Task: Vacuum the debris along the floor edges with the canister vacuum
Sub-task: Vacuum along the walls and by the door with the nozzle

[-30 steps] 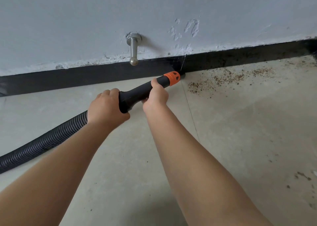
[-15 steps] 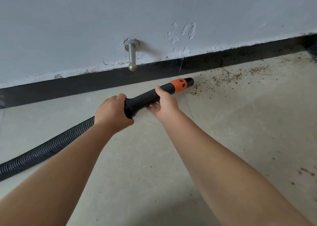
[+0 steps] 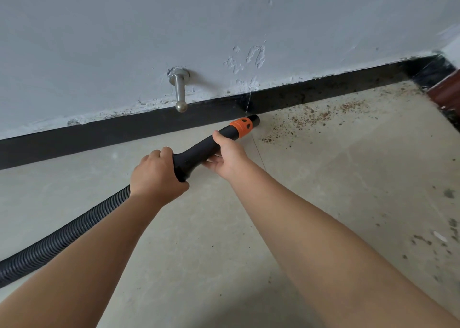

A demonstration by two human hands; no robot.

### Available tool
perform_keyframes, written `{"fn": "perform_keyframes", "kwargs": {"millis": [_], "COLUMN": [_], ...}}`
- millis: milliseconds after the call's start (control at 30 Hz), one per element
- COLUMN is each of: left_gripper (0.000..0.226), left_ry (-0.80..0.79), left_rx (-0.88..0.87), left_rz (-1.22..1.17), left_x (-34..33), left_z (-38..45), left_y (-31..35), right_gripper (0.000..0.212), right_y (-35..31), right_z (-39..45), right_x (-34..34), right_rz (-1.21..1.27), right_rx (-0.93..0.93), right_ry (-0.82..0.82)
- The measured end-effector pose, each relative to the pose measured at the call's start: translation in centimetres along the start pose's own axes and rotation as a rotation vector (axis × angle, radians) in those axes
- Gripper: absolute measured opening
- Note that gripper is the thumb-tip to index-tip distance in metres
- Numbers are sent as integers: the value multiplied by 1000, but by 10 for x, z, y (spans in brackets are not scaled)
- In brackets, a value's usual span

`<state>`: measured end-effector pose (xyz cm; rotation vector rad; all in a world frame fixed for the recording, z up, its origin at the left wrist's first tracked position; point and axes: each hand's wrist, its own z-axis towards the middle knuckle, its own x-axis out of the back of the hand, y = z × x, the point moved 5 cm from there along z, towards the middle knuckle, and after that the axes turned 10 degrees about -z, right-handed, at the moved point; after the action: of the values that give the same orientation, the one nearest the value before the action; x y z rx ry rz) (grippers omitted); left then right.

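Note:
A black vacuum nozzle with an orange collar [image 3: 242,126] points at the foot of the black baseboard [image 3: 99,134]. My right hand [image 3: 227,157] grips the nozzle tube just behind the collar. My left hand [image 3: 155,173] grips the thicker rear end, where the ribbed black hose [image 3: 62,238] joins and runs off to the lower left. Brown crumbly debris [image 3: 311,117] lies on the beige floor tile just right of the nozzle tip, strung along the baseboard toward the corner. The canister is out of sight.
A metal door stop [image 3: 179,91] juts from the grey wall above the baseboard, left of the nozzle. The room corner with a dark red-brown frame [image 3: 445,91] is at far right. More dark specks [image 3: 448,228] dot the floor at the right edge.
The nozzle tip pulled back from the baseboard onto the debris patch, then went forward to the baseboard foot again. Both hands kept their grip. The view shifted, bringing the right corner into sight.

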<state>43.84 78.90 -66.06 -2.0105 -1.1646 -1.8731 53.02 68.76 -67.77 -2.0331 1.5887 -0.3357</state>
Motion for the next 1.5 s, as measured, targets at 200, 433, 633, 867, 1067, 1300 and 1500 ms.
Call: {"fn": "perform_keyframes", "kwargs": {"millis": [200,433,633,867,1067,1300,1500], "left_gripper": [42,42,38,37,37,37,38], "left_ry": [-15,-41,-70,-100,-133,-83,13], "left_rx": [2,-39,-81,-137,-173,-100,-71], "left_rz": [-12,-10,11,17,9,-5,16], "left_x": [-1,-3,-1,-7,-19,-22,-18], "left_z": [-6,-14,-13,-11,-9,-20,-18], "left_y": [-6,-15,-12,13,32,29,27], "right_gripper": [50,47,49,49,50,49,47], "right_y": [9,28,31,26,25,22,16], "right_z": [-2,-11,-16,-15,-12,-7,-1], "right_x": [3,10,13,33,54,48,39], "right_rz": [5,71,86,152,162,102,95], "right_rx": [-24,-35,-54,-42,-29,-5,12], "right_ry": [-16,-34,-7,72,138,112,76]}}
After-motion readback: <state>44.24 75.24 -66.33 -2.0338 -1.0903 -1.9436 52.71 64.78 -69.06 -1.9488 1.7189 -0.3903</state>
